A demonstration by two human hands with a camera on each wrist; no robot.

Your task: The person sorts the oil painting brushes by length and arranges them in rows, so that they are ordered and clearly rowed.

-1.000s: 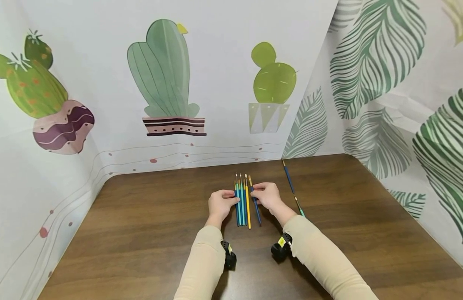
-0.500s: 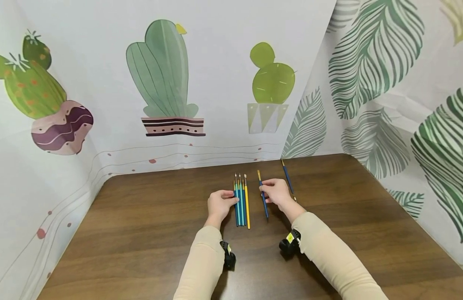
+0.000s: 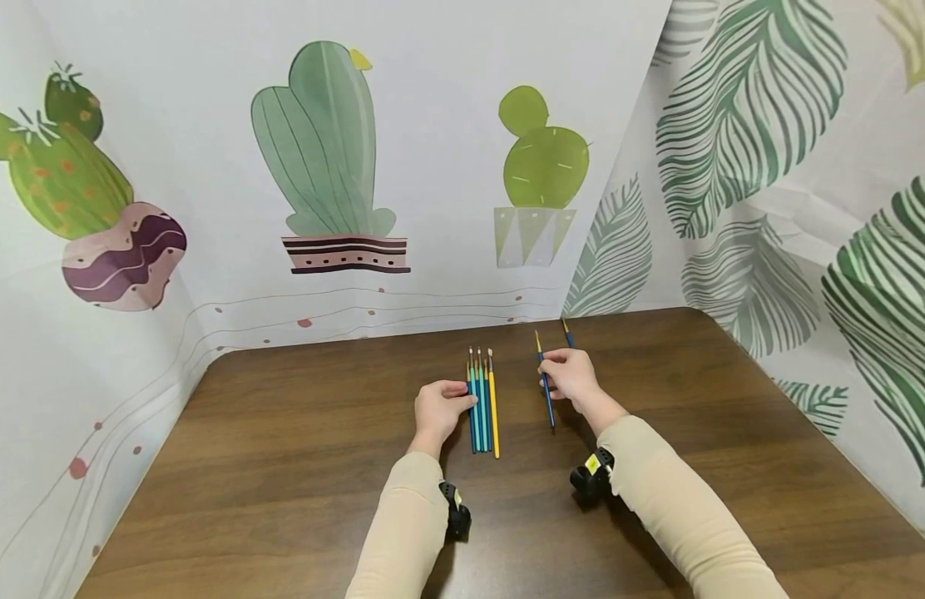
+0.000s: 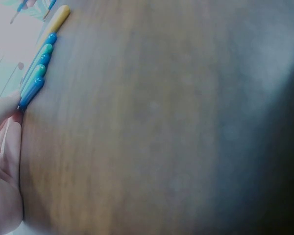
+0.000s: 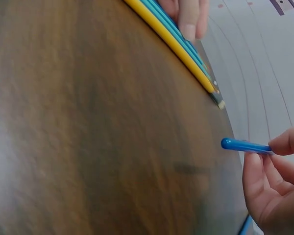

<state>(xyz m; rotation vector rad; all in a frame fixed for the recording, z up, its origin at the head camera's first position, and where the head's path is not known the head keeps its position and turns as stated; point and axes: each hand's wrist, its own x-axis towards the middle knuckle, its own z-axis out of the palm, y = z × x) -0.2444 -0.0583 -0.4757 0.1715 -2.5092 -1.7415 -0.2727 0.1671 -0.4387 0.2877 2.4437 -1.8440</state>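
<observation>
Several paintbrushes (image 3: 480, 412) with blue, teal and yellow handles lie side by side on the brown table, bristles pointing away from me. My left hand (image 3: 438, 412) holds the left side of this row, with the thumb laid on the handles. In the left wrist view, rounded handle ends (image 4: 44, 58) stick out past the thumb. To the right of the row, my right hand (image 3: 571, 374) pinches a blue paintbrush (image 3: 548, 398) between thumb and fingers. The right wrist view shows its blue handle end (image 5: 235, 145) jutting out from the fingertips.
Another blue paintbrush (image 3: 568, 333) lies near the back edge, partly hidden behind my right hand. A white wall cloth printed with cacti and leaves hangs right behind the wooden table (image 3: 283, 482). Each wrist carries a black camera (image 3: 457, 520).
My right hand has carried the blue paintbrush away from the row, to the right and slightly back. It now covers the far brushes more. The left hand has stayed in place.
</observation>
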